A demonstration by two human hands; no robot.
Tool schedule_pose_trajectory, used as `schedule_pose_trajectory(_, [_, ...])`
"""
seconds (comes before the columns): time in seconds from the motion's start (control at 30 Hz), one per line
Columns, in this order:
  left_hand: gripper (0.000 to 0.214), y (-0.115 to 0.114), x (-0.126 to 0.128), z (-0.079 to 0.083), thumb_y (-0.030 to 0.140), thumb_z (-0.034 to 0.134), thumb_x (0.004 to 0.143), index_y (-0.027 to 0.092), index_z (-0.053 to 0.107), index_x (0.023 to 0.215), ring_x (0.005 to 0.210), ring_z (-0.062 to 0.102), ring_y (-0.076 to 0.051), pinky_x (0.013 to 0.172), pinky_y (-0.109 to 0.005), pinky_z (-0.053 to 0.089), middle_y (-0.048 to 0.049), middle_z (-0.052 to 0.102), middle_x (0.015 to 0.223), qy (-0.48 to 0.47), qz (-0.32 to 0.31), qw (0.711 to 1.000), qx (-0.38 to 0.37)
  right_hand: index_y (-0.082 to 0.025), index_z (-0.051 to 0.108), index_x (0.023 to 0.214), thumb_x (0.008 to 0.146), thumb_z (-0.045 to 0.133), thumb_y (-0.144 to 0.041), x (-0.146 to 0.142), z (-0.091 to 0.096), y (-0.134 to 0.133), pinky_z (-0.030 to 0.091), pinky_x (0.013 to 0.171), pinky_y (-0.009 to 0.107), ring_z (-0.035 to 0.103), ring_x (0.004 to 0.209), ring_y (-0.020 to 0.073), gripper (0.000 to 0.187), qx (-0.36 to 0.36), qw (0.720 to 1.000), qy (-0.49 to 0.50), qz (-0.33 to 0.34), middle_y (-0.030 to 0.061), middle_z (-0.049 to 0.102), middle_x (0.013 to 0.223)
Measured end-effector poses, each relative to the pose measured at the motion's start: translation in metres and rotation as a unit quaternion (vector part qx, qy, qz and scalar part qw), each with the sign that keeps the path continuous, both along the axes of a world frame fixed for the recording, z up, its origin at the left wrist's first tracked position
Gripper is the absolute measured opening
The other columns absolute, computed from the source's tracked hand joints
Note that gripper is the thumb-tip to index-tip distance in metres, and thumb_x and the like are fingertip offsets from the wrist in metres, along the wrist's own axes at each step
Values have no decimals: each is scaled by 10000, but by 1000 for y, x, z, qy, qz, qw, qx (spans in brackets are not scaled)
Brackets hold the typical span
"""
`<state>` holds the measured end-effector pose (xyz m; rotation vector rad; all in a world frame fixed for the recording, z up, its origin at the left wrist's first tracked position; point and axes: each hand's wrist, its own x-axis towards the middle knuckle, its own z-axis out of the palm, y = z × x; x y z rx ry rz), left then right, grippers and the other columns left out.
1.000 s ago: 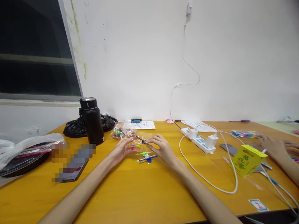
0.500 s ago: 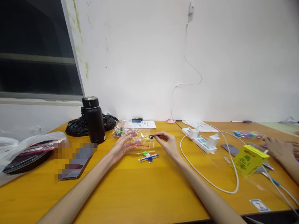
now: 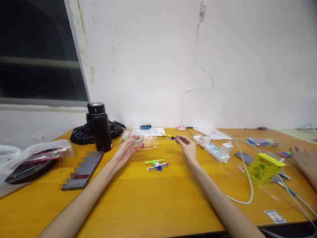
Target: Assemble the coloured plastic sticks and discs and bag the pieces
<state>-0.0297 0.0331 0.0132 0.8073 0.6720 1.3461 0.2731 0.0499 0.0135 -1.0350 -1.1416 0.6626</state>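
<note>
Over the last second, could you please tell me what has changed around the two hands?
The right hand, pinching a thin yellow stick with a dark tip, has pulled away rightwards from the clear plastic bag of coloured pieces. The left hand stays open against that bag, which shifted slightly towards the wall. The green stick toy, blue stick toy and black metal flask have not moved.

On the worktop (image 3: pixel 148 201), the flask (image 3: pixel 99 127) stood at centre left with the phone (image 3: pixel 83 170) below it, the bag (image 3: pixel 146 141) mid-frame, the power strip (image 3: pixel 213 149) and carton (image 3: pixel 264 169) further right.
</note>
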Motion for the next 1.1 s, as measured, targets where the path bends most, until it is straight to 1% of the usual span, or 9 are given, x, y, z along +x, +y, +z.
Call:
schedule_pose_trajectory(0.1, [204, 0, -3, 3, 210, 649, 925, 197, 675, 1127, 983, 743, -186, 734, -227, 630, -79, 598, 1427, -18, 15, 1000, -9, -151, 746, 907, 648, 786, -426, 0, -15, 7, 553, 951, 444, 718, 974, 291, 380, -48, 997, -40, 34, 128, 763, 989])
schedule_pose_trajectory(0.27, [222, -2, 1, 1, 223, 663, 915, 194, 674, 1135, 1008, 738, -195, 744, -230, 630, -89, 621, 1398, -18, 18, 1000, -15, -151, 759, 862, 643, 787, -438, -21, -39, 7, 566, 882, 430, 732, 907, 290, 362, -116, 970, -142, 163, 118, 776, 921])
schedule_pose_trajectory(0.37, [262, -2, 3, -3, 234, 681, 900, 194, 672, 1159, 1053, 726, -221, 762, -244, 631, -98, 612, 1408, -6, 8, 1000, -7, -141, 755, 897, 702, 762, -440, -28, -41, 2, 565, 856, 405, 735, 902, 283, 357, -119, 945, -196, 231, 115, 776, 937])
schedule_pose_trajectory(0.57, [291, -2, 7, -8, 247, 683, 899, 213, 667, 1187, 1095, 710, -244, 761, -259, 632, -79, 549, 1476, 15, -19, 1000, -4, -137, 758, 966, 771, 714, -432, -22, -31, -5, 564, 820, 360, 726, 920, 264, 356, -114, 911, -257, 302, 95, 772, 976])
schedule_pose_trajectory(0.73, [282, -2, 9, -10, 229, 665, 908, 212, 657, 1189, 981, 736, -196, 739, -252, 633, -69, 529, 1494, 24, -14, 1000, -1, -145, 768, 976, 821, 644, -358, -18, -27, -6, 557, 828, 352, 716, 930, 255, 291, -107, 906, -294, 286, 80, 768, 1004])
schedule_pose_trajectory(0.87, [299, -3, 10, -10, 248, 666, 913, 213, 647, 1209, 1003, 730, -205, 759, -253, 629, -73, 516, 1506, 28, -28, 999, 7, -159, 764, 963, 848, 618, -337, -20, -25, -8, 551, 851, 354, 712, 938, 248, 258, -86, 914, -297, 263, 72, 765, 1009])
schedule_pose_trajectory(0.93, [311, -4, 10, -9, 253, 664, 915, 213, 641, 1223, 1017, 727, -211, 759, -256, 627, -78, 511, 1511, 30, -27, 999, 4, -169, 760, 951, 875, 592, -331, -22, -21, -10, 539, 878, 362, 705, 944, 239, 245, -51, 925, -299, 229, 71, 761, 1004])
schedule_pose_trajectory(1.0, [321, -4, 11, -10, 264, 670, 914, 214, 636, 1228, 1002, 731, -211, 756, -265, 628, -86, 514, 1508, 32, -27, 999, 5, -181, 750, 965, 911, 573, -345, -24, -14, -13, 526, 891, 364, 691, 952, 226, 247, -2, 942, -287, 172, 73, 750, 1013])
schedule_pose_trajectory(1.1, [359, -3, 11, -12, 294, 702, 894, 227, 627, 1239, 992, 737, -225, 764, -287, 630, -91, 522, 1501, 41, -44, 998, 21, -207, 738, 1030, 940, 593, -391, -25, -3, -18, 509, 915, 353, 650, 1037, 217, 251, 82, 955, -259, 120, 82, 700, 1107])
